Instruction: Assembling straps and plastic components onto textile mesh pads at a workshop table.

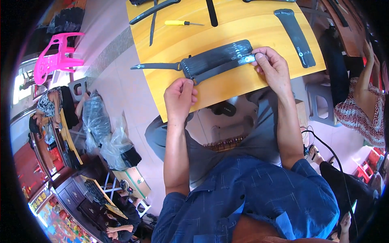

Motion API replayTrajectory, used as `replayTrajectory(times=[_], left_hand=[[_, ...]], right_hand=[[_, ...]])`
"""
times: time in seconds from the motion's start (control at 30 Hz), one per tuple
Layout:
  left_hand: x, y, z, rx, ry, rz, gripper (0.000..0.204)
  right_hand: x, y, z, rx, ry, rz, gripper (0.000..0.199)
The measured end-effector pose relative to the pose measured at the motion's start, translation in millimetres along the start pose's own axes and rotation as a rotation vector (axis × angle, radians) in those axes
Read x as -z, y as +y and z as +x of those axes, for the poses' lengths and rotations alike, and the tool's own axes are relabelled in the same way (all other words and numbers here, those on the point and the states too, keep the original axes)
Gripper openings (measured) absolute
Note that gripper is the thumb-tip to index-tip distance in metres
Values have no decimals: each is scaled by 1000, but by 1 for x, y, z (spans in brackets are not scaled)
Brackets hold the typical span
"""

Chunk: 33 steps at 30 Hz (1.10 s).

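A flat black strap (pixel 221 69) with pale printing near one end is stretched between my hands over the yellow table (pixel 227 91). My left hand (pixel 178 99) is closed in a pinch at its left end, by the table's near edge. The right end is gripped between thumb and fingers of my right hand (pixel 273 69), where a shiny patch shows on the strap. Just behind it lies a thick black bundle of straps (pixel 214 56), apparently stacked. From the bundle's left end another narrow black strap (pixel 156 66) sticks out to the left.
Farther back lies a yellow-handled screwdriver (pixel 176 23) among more black straps. A wide black piece (pixel 295 38) rests at the table's right. A pink plastic chair (pixel 58 58) and plastic-wrapped bundles (pixel 97 117) stand on the floor at left. People sit on both sides.
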<state>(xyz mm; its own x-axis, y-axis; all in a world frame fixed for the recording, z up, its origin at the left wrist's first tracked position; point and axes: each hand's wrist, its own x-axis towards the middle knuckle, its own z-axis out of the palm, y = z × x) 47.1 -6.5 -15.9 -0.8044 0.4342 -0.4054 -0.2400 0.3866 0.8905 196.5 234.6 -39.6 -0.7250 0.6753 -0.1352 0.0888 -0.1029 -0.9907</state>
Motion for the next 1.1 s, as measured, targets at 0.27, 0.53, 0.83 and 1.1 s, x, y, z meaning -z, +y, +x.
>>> replayTrajectory(times=[0.27,0.53,0.83,1.1], left_hand=[[0,9,3,11,37,165,23],[-1,12,5,59,63,180,23],[0,7,7,53,64,184,26],[-4,10,6,60,85,186,27]], right_hand=[[-3,-4,1,-31,2,13,18],[-5,-9,0,-56,33,-23,17],[-6,-8,2,-81,26,-32,17],[-7,-9,3,-61,38,-115,18]])
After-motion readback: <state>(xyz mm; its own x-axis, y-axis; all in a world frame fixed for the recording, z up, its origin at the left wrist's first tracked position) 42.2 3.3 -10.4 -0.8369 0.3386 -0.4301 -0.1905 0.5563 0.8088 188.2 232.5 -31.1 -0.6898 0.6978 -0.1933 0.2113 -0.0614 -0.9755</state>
